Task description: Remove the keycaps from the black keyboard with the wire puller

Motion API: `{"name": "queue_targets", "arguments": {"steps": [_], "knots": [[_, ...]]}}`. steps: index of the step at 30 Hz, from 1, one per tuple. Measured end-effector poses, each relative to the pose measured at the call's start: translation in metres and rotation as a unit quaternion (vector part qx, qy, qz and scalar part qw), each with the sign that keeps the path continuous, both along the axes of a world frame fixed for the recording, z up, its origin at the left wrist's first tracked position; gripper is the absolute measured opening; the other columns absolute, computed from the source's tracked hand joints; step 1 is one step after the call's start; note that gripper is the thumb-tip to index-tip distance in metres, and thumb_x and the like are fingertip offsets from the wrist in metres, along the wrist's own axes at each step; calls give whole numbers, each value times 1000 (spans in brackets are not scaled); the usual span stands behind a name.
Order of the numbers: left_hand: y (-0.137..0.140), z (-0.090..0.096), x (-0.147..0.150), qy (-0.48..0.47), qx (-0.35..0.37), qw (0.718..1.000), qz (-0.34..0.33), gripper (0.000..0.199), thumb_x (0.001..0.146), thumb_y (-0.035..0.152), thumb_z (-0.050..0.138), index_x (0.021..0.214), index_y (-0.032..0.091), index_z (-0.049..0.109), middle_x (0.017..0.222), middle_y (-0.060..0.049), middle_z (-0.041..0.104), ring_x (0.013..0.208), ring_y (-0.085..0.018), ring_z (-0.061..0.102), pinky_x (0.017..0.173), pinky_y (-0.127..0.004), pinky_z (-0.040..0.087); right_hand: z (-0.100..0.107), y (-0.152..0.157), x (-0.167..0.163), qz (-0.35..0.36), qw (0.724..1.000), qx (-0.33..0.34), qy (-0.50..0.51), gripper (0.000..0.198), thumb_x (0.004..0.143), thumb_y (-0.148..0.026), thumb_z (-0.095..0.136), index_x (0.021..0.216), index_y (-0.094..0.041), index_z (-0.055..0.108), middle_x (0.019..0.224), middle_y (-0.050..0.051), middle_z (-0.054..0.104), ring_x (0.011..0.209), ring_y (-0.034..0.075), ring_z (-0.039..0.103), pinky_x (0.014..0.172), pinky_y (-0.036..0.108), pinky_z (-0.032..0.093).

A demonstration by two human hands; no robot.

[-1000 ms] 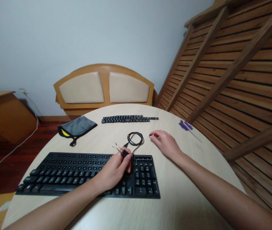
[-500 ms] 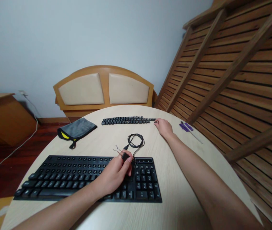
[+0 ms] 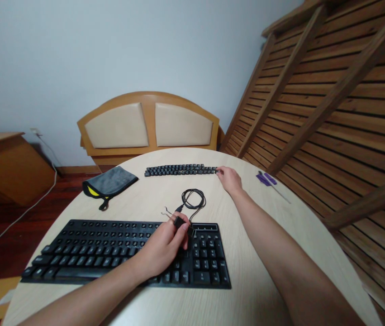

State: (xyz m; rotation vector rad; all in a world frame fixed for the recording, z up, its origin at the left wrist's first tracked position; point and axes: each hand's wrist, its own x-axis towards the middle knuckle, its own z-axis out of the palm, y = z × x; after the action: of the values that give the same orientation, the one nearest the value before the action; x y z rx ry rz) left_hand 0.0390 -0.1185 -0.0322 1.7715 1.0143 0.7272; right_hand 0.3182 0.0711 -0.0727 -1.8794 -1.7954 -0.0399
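My left hand (image 3: 161, 249) is closed around a wire keycap puller (image 3: 179, 222), its black handle between thumb and fingers and two hooked wires pointing away. It rests over the right-middle part of a black keyboard (image 3: 83, 273), whose upper left rows show bare switches while the lower rows and number pad carry caps. Farther off, my right hand (image 3: 229, 179) pinches a small black keycap at the right end of several rows of loose black keycaps (image 3: 175, 170). The fingers partly cover that keycap.
A coiled black cable (image 3: 194, 208) lies behind the keyboard. To the left is a folded grey cloth (image 3: 112, 180) with yellow inside. Purple-handled tool (image 3: 269, 178) sits by the right edge of the round table (image 3: 246, 271). Wooden slats (image 3: 314, 149) lean close on the right.
My right hand has shifted slightly left against the end of the keycap row. The left hand keeps its grip on the keycap puller, and the view has tilted a little.
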Motion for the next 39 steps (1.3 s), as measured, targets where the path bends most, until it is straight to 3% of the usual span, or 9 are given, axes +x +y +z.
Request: {"name": "queue_targets", "arguments": {"steps": [16, 21, 24, 28, 32, 35, 39], "knots": [[-2, 3, 0, 22, 14, 1000, -5, 19, 101, 33, 31, 99, 20, 45, 65, 4, 55, 64, -16, 54, 70, -32, 42, 8, -6, -5, -1, 999, -24, -21, 30, 92, -26, 53, 122, -24, 58, 109, 5, 69, 100, 22, 60, 77, 29, 44], [-1, 1, -1, 19, 21, 1000, -8, 21, 102, 34, 30, 102, 20, 46, 66, 3, 56, 65, -16, 55, 70, -31, 43, 23, -25, -5, -12, 997, -61, -49, 51, 88, -26, 57, 134, -11, 42, 105, 17, 69, 98, 31, 62, 74, 37, 45], [-1, 1, -1, 30, 35, 999, -9, 22, 102, 34, 31, 101, 20, 47, 67, 3, 57, 66, -16, 57, 72, -31, 43, 33, -50, -8, 10, 993, -94, -64, 47, 84, -25, 60, 127, -11, 47, 94, 17, 70, 89, 32, 65, 71, 38, 45], [-1, 1, 0, 39, 51, 998, -5, 22, 101, 33, 31, 100, 20, 48, 67, 2, 58, 67, -17, 58, 72, -32, 43, 45, -104, -24, 85, 988, -113, -66, 19, 91, -35, 53, 104, -21, 58, 94, 8, 70, 87, 25, 65, 71, 34, 46], [-3, 1, 0, 60, 71, 996, -6, 20, 101, 32, 31, 102, 20, 48, 70, 2, 59, 68, -17, 59, 72, -32, 44, 50, -162, -45, 215, 970, -105, 37, 30, 92, -46, 53, 108, -21, 55, 99, 8, 66, 95, 24, 62, 82, 38, 47], [-3, 0, 0, 80, 92, 993, -8, 20, 101, 31, 33, 100, 20, 50, 73, 1, 60, 70, -18, 60, 73, -32, 44, 51, -190, -52, 327, 933, -129, 78, 53, 87, -48, 60, 130, -22, 46, 125, 11, 56, 117, 25, 53, 99, 43, 42], [-5, 1, 0, 90, 97, 991, -4, 20, 100, 31, 34, 102, 20, 51, 74, 0, 61, 69, -19, 61, 71, -32, 44, 49, -202, -53, 434, 876, -194, 83, 101, 66, -57, 77, 146, -22, 28, 144, 14, 38, 134, 31, 35, 110, 47, 32]]}}
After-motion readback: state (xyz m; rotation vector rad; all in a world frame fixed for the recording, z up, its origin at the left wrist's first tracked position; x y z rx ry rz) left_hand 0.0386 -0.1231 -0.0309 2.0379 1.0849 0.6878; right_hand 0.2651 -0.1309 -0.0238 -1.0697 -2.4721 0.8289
